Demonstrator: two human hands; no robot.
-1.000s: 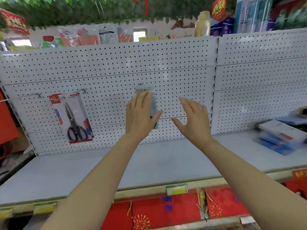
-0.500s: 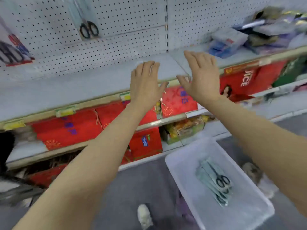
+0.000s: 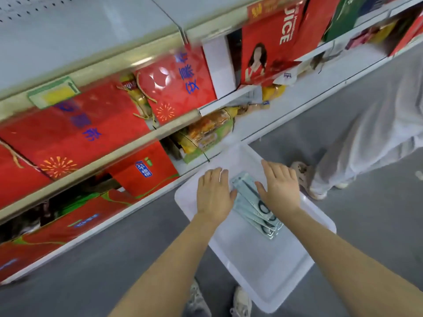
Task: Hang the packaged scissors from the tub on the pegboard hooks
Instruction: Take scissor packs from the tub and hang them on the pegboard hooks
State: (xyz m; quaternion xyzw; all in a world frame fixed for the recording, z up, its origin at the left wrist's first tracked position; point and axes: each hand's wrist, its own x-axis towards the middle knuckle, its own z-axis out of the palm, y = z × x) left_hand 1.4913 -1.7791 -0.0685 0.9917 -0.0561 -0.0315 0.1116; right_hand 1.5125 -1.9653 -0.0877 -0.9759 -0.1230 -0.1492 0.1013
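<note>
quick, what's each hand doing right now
Left hand: open, empty, over the tub.
Right hand: open, holding nothing, above the packaged scissors.

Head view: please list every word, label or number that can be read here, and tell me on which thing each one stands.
"UICE", white letters, cut off at the start, on the red juice box with a woman's picture.
Blue Chinese characters on the red gift boxes: too blurred to read.
Small blue label on a lower red box: Chinese characters, too small to read.
Yellow shelf price tag: no readable text.
Scissors packs in the tub: print too small.
</note>
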